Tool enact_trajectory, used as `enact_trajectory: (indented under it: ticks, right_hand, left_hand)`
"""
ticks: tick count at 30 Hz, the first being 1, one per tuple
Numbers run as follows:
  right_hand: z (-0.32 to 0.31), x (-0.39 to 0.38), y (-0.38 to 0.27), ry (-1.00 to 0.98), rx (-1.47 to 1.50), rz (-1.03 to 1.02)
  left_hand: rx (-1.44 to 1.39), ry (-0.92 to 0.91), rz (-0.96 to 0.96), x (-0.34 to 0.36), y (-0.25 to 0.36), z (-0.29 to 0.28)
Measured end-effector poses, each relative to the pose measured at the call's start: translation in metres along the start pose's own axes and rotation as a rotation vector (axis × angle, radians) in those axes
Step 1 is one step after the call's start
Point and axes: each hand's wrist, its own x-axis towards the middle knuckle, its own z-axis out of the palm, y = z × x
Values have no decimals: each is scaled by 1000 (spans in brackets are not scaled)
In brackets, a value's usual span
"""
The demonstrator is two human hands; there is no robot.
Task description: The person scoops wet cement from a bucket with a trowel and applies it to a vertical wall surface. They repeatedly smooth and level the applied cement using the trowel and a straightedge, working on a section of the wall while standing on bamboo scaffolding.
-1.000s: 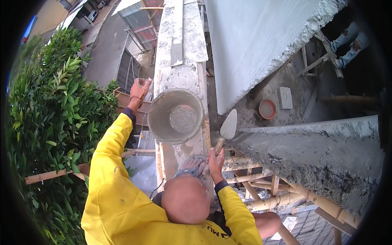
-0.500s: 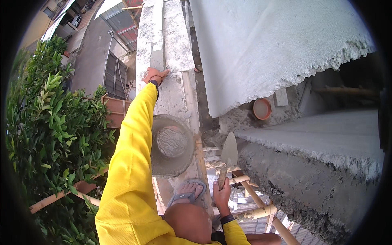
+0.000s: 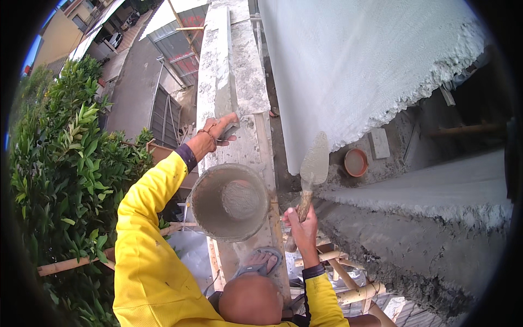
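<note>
My right hand [image 3: 304, 229] is wrapped around the wooden handle of a pointed trowel [image 3: 317, 158], its grey-smeared blade pointing up and away. My left hand [image 3: 218, 133] is over the concrete ledge [image 3: 248, 131], its fingers bent around a small grey piece whose kind I cannot make out. Between my arms, a round bucket [image 3: 199, 210] sits on the ledge, with wet grey mortar [image 3: 239, 200] at its bottom. My sandalled foot [image 3: 262, 259] is on the ledge just behind the bucket.
A large rough-edged grey slab [image 3: 359, 71] rises at the right. Beyond the trowel lies an orange bowl [image 3: 356, 162] beside a pale block [image 3: 379, 143]. Bamboo poles [image 3: 359, 293] cross below my right arm. Leafy bushes [image 3: 71, 180] and a lower road [image 3: 131, 82] are at the left.
My left hand has drawn back toward me and lifted from the ledge, with a grey piece now showing at its fingers. My right hand has raised the trowel up and forward.
</note>
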Motion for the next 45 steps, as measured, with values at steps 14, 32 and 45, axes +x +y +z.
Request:
enact_trajectory:
  ticks: [14, 32, 45]
  right_hand:
    - [-2, -40, -101, -311, 195, -34]
    - [-83, -108, -94, -392, 201, 37]
    - [-32, -64, -71, -465, -124, -403]
  left_hand:
    - [-47, -244, 39, -313, -71, 102]
    - [-911, -663, 307, -17, -4, 73]
    - [-691, -526, 1073, -308, 150, -80]
